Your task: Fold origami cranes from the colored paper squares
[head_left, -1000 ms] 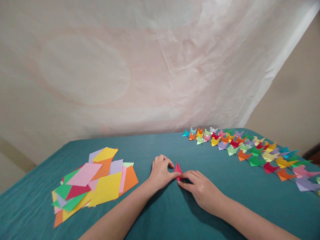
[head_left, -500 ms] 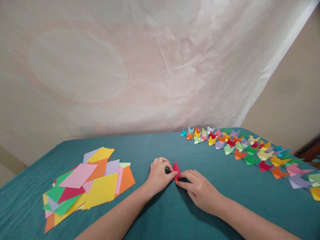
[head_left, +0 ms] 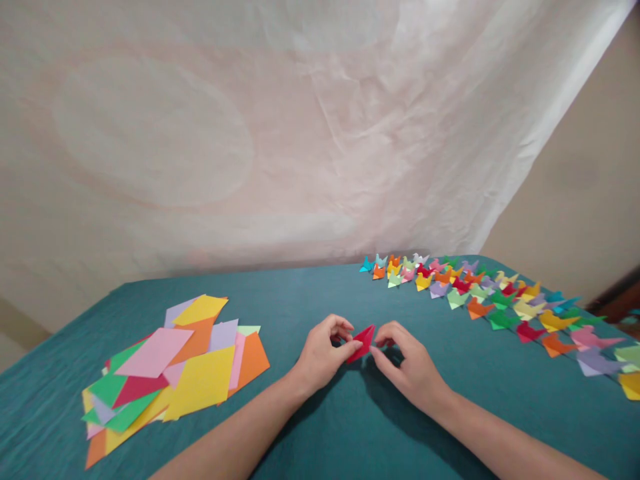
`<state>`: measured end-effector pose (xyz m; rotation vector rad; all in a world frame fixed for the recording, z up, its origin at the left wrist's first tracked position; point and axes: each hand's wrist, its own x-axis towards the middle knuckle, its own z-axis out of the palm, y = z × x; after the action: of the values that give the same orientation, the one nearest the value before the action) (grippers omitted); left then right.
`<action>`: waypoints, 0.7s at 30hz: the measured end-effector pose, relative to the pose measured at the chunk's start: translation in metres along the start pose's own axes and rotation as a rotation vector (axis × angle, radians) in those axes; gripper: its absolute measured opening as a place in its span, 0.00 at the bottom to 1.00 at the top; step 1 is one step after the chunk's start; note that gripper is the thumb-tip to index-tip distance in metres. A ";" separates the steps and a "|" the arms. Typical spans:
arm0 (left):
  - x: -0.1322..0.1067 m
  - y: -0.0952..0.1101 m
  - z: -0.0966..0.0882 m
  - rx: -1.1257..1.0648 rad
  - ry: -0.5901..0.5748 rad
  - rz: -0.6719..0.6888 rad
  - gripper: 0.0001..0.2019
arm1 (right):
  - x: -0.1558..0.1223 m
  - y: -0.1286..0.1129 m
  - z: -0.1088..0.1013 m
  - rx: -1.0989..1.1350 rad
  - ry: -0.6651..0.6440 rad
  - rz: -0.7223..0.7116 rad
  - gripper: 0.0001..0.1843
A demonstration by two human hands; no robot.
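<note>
A small folded red paper piece point(head_left: 363, 341) is held just above the teal tablecloth point(head_left: 320, 427) near the middle. My left hand point(head_left: 323, 352) pinches its left end with thumb and curled fingers. My right hand point(head_left: 407, 365) pinches its right end, fingers bent. The piece points up and to the right between the two hands.
A loose pile of coloured paper squares point(head_left: 170, 367) lies at the left of the table. Several finished folded paper figures point(head_left: 490, 303) in many colours stand in rows at the right, running to the table's right edge. A creased white sheet point(head_left: 250, 133) hangs behind.
The red piece was pressed on the cloth, standing upright; now both hands have lifted it slightly and turned it to lie slanted between them. The view shifted slightly.
</note>
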<state>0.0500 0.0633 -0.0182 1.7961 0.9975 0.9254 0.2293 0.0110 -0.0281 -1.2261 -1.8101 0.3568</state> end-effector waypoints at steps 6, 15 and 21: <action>-0.003 0.009 0.001 -0.096 -0.109 -0.054 0.10 | 0.003 0.001 0.000 0.278 -0.121 0.235 0.12; -0.006 0.009 0.004 -0.110 -0.195 -0.053 0.12 | 0.004 -0.009 -0.004 0.260 -0.239 0.143 0.16; -0.005 0.007 0.003 -0.169 -0.225 -0.110 0.16 | 0.003 -0.009 -0.004 0.281 -0.178 0.149 0.17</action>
<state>0.0522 0.0558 -0.0140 1.6449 0.8408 0.7006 0.2265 0.0084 -0.0186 -1.1607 -1.7481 0.7991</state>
